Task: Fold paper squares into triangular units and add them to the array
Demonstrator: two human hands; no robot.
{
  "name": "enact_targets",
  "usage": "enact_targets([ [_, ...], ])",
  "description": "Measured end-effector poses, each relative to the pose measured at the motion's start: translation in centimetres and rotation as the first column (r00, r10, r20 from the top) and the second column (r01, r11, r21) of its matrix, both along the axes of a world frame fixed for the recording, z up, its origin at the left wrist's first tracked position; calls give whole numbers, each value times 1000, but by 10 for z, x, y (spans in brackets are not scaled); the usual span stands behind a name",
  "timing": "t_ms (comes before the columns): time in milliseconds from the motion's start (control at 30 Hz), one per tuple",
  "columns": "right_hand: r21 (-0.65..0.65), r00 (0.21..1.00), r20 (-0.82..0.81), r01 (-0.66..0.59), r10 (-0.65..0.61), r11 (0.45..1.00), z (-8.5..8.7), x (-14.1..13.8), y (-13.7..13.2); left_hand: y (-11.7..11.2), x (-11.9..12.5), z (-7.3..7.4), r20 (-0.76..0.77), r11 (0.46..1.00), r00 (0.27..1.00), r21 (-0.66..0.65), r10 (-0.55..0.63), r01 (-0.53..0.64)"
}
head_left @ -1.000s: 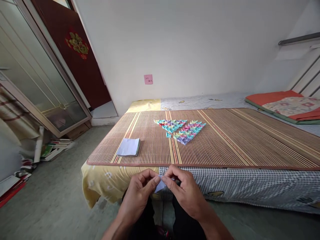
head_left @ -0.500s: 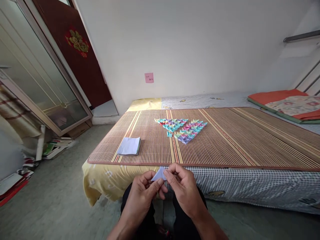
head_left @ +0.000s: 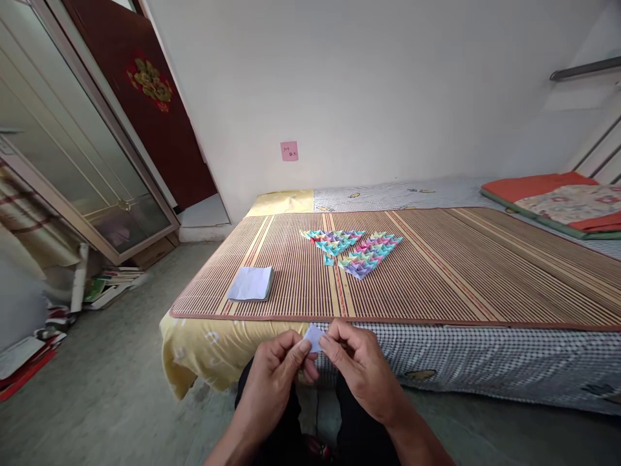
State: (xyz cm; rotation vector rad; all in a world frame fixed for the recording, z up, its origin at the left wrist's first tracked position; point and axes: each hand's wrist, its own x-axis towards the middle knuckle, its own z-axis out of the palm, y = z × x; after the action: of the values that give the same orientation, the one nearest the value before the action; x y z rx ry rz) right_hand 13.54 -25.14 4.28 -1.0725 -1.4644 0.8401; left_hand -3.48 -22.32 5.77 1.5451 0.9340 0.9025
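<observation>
At six o'clock in my view, by the near edge of the bed (head_left: 466, 357), a small pale lilac paper (head_left: 314, 337) is held up between two hands, one corner pointing toward twelve. The left hand (head_left: 277, 367) pinches its nine o'clock side between thumb and fingers; the right hand (head_left: 361, 369) grips its three o'clock side the same way. Fingers hide part of it, so from my distance I cannot count its folds. I judge this to be a folding step, with a crease being shaped. To my mind, the next move calls for lining up the edges, holding firm with the left and running the right thumb along the fold, as a slack edge could leave the point crooked.

Outward from there, I find a stack of paper squares (head_left: 250, 283) at ten o'clock on the striped mat (head_left: 436, 272). Just past twelve sits a cluster of coloured folded pieces (head_left: 338, 241), with a small turquoise piece (head_left: 328, 261) just on its near side; a second cluster (head_left: 371, 255) lies at one. Farther off, a folded quilt (head_left: 557, 200) rests at two.
</observation>
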Motion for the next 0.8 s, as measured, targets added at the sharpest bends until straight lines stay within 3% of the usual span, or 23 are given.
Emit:
enact_targets([
  [100,4,1000,-6,-1,1,1000,1,0,0,-1,-1,2,-50,994,997,90,65,-60],
  [167,-9,1000,-12,-27,27,1000,2,0,-1,0,-1,3,-24,997,999,71,41,-39],
  [333,-88,991,18,-133,135,987,6,3,-5,6,-2,10,143,998,990,-69,-2,12],
  [500,-70,996,-33,-88,86,994,6,5,-4,9,-3,7,216,980,976,-197,40,4],
  [633,-53,983,-168,-80,70,995,4,6,-2,9,-1,0,352,935,931,-354,102,32],
  [800,-106,969,-219,-137,112,985,5,1,0,11,2,-4,479,868,863,-485,159,109],
])
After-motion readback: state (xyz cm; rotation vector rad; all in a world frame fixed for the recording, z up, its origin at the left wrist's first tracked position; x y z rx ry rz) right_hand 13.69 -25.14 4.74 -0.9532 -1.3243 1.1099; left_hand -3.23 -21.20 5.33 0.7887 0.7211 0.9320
